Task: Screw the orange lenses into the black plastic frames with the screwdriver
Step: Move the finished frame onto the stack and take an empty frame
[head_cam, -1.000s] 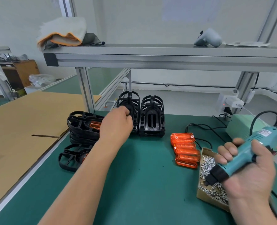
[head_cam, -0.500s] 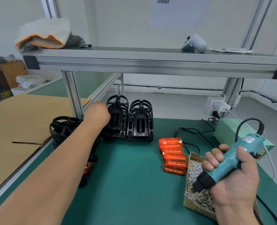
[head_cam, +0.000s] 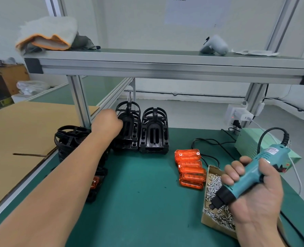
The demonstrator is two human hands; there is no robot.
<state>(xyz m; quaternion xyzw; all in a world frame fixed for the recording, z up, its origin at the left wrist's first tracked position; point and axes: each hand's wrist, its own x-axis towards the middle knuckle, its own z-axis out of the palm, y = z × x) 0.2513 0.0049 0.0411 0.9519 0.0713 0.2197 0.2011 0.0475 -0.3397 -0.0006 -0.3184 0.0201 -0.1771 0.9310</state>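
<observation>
Reaching at frame centre, left hand (head_cam: 107,124) closed on the leftmost upright black frame (head_cam: 129,129); right hand (head_cam: 250,189) gripped the screwdriver (head_cam: 249,177) over the screw box (head_cam: 217,198); orange lenses (head_cam: 190,168) lay between; advisable to lift the frame straight, clear of its neighbour.

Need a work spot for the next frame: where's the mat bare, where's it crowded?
Bare: green mat in front of the upright frames, between left forearm and lenses. Near edge is also free. Crowded: right side with lenses, screw box, cables and the right hand holding the screwdriver; left edge with stacked frames.
</observation>
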